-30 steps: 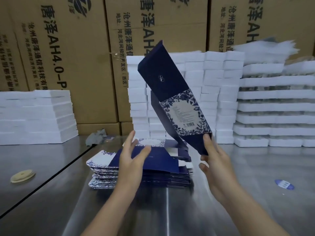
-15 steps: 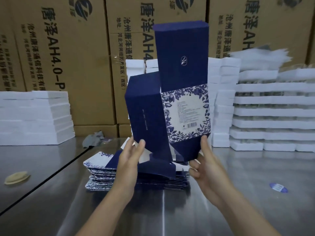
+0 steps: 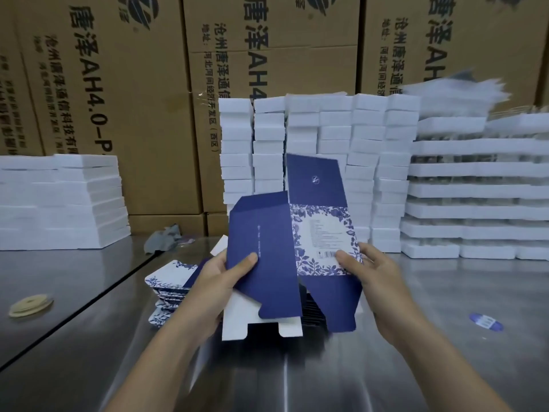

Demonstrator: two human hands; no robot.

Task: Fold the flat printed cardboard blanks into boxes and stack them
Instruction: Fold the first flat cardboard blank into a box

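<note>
Two hands hold one blank [image 3: 267, 230] over the stack [image 3: 169, 278], right of the table gap [image 3: 89, 303].
Left hand [image 3: 219, 281] pinches its navy panel; right hand [image 3: 377, 281], the floral one.

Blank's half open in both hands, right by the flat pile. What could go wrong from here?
1. The left hand and right hand pinch the blank only near its side edges, so the panels may buckle off the creases instead of squaring up.
2. Its loose bottom flaps hang low by the pile of flat blanks, which sits uneven. A flap could catch and drag sheets askew.
</note>
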